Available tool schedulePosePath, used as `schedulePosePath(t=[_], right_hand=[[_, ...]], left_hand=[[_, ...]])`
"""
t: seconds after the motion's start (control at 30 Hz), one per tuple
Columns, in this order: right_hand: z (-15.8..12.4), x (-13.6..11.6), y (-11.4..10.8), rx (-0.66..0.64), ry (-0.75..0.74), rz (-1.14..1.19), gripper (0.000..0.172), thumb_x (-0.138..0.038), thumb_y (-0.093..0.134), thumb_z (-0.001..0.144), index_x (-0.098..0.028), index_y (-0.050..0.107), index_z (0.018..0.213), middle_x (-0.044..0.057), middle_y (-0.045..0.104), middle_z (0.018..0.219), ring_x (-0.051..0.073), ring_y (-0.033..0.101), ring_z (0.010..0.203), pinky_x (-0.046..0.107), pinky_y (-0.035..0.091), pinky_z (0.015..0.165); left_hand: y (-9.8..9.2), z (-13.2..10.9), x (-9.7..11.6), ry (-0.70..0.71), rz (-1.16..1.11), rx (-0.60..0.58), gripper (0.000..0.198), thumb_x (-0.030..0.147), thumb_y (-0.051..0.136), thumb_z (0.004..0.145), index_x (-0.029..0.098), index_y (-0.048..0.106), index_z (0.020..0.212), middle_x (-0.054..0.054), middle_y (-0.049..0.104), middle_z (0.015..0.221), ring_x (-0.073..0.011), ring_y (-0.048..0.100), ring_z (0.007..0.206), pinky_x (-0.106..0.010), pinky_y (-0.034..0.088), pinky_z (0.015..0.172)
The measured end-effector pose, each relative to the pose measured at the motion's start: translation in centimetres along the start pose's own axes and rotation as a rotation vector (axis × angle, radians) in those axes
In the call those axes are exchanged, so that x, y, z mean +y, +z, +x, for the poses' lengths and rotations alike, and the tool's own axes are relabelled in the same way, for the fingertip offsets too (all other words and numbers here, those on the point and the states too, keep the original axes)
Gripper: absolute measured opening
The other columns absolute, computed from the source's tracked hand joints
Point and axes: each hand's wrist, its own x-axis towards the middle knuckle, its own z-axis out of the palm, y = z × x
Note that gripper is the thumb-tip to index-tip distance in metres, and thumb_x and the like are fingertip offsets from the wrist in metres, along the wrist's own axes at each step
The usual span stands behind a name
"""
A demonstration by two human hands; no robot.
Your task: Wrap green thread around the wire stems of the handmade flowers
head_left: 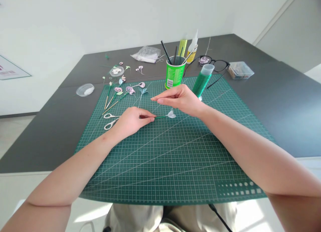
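My left hand [134,120] pinches a handmade flower by its green-wrapped stem [160,117]. The pale petals [171,114] of this flower point to the right, over the green cutting mat [160,171]. My right hand [179,98] is raised above and beyond the flower, its thumb and fingertips pressed together. Whatever is between them is too fine to make out. Just behind the right hand stands a tube of green thread [202,80]. Scissors with white handles [109,125] lie partly under my left wrist.
Several small flowers on stems [129,90] lie at the mat's back left, near two clear dishes [85,90]. Behind my right hand stand a green cup [174,73] of tools and a glue bottle [192,50]. Eyeglasses [220,65] and a clear box [240,70] lie farther right.
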Motion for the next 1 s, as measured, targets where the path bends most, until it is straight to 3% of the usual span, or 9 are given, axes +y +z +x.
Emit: schedulePosePath(t=[0.3, 0.47, 0.7, 0.87, 1.0], right_hand=[[0.2, 0.5, -0.4, 0.014, 0.056, -0.163, 0.038, -0.048, 0.068, 0.088, -0.019, 0.082, 0.109, 0.002, 0.070, 0.069, 0.013, 0.056, 0.064, 0.029, 0.043, 0.059], [0.2, 0.7, -0.2, 0.012, 0.056, -0.262, 0.038, -0.045, 0.065, 0.091, -0.017, 0.082, 0.109, 0.006, 0.074, 0.079, 0.015, 0.057, 0.069, 0.031, 0.045, 0.064], [0.2, 0.5, -0.2, 0.009, 0.057, -0.282, 0.037, -0.044, 0.064, 0.091, -0.017, 0.082, 0.109, 0.008, 0.076, 0.086, 0.019, 0.064, 0.081, 0.033, 0.049, 0.070], [0.2, 0.8, -0.3, 0.024, 0.045, -0.285, 0.036, -0.043, 0.064, 0.091, -0.017, 0.081, 0.110, 0.008, 0.076, 0.088, 0.019, 0.064, 0.081, 0.033, 0.048, 0.071], [0.2, 1.0, -0.3, 0.014, 0.046, -0.316, 0.032, -0.037, 0.063, 0.092, -0.017, 0.082, 0.110, 0.008, 0.078, 0.092, 0.018, 0.064, 0.080, 0.032, 0.048, 0.071]], left_hand=[[0.2, -0.1, 0.3, -0.003, -0.004, -0.037, 0.019, 0.037, 0.071, 0.089, 0.027, 0.083, 0.100, 0.000, 0.081, 0.089, -0.0183, 0.073, 0.078, -0.030, 0.055, 0.081], [0.1, 0.0, 0.4, -0.019, -0.037, -0.076, 0.021, 0.038, 0.070, 0.088, 0.026, 0.082, 0.100, -0.001, 0.081, 0.089, -0.0179, 0.072, 0.076, -0.030, 0.055, 0.079], [0.0, 0.0, 0.6, -0.032, -0.064, -0.129, 0.028, 0.043, 0.062, 0.090, 0.024, 0.082, 0.089, -0.003, 0.081, 0.088, -0.0182, 0.069, 0.069, -0.029, 0.050, 0.060], [0.0, 0.0, 0.7, -0.025, -0.045, -0.127, 0.029, 0.044, 0.061, 0.091, 0.023, 0.081, 0.085, -0.003, 0.080, 0.083, -0.0174, 0.068, 0.066, -0.028, 0.048, 0.059], [0.0, 0.0, 0.6, -0.008, -0.079, -0.111, 0.024, 0.040, 0.064, 0.091, 0.024, 0.081, 0.093, -0.003, 0.081, 0.089, -0.0181, 0.071, 0.072, -0.029, 0.053, 0.068]])
